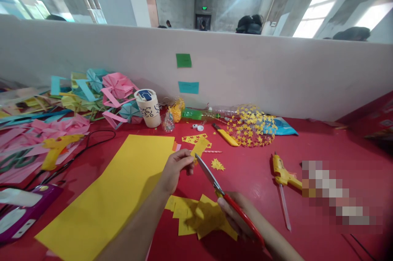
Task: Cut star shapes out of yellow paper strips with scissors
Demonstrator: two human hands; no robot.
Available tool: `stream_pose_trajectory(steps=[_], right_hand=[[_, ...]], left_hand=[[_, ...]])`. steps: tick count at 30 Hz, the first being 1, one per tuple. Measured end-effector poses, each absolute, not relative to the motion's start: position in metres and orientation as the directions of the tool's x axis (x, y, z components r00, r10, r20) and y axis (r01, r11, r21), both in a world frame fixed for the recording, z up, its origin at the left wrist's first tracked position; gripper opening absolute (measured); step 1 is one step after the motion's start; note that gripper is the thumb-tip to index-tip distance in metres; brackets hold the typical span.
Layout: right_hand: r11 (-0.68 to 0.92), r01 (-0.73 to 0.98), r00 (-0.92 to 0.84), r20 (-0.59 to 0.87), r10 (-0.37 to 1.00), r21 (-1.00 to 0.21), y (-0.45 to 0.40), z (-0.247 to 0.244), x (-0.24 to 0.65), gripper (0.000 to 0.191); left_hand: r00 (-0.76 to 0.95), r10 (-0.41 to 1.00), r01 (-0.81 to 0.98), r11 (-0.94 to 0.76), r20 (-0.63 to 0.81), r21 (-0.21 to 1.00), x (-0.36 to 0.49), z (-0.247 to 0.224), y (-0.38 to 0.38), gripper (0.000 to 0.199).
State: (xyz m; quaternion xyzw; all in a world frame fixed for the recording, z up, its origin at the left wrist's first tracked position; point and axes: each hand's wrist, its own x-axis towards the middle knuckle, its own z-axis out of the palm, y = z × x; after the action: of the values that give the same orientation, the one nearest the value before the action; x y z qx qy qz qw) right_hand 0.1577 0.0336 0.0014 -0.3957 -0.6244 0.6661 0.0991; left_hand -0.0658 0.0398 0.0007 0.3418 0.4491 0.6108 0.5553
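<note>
Small yellow paper piece point(201, 146), flat, faintly marked, at frame centre; left hand point(176, 171) clamps its lower end between thumb and fingers. Long axis slants from lower left to upper right. Scissors point(230, 200), silver blades, red handles, right of centre; right hand's point(238, 214) fingers curled round handles. Tips point upper left, at paper's edge; whether cutting, cannot tell. Cup point(150, 113), left of centre, bears dark lettering-like marks, unreadable.
</note>
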Motion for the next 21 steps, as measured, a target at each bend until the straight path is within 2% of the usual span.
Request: stream_pose_trajectory(steps=[6,13,21], right_hand=[[-0.214,0.350,-0.668,-0.403,0.626,-0.912,0.0335,-0.0026,0.1572,0.048],[-0.212,0.373,-0.627,-0.414,0.660,-0.903,0.0330,-0.0049,0.1568,0.047],[-0.197,0.389,-0.624,-0.414,0.663,-0.900,0.0334,-0.0024,0.1559,0.049]], left_hand=[[-0.147,0.985,-0.383,0.022,-0.085,0.923,-0.0645,0.0028,0.0388,0.013],[-0.053,0.991,-0.360,0.093,-0.120,0.928,-0.0569,0.0045,0.0368,0.020],[-0.148,0.988,-0.335,-0.004,-0.048,0.942,-0.0601,0.0041,0.0381,0.021]])
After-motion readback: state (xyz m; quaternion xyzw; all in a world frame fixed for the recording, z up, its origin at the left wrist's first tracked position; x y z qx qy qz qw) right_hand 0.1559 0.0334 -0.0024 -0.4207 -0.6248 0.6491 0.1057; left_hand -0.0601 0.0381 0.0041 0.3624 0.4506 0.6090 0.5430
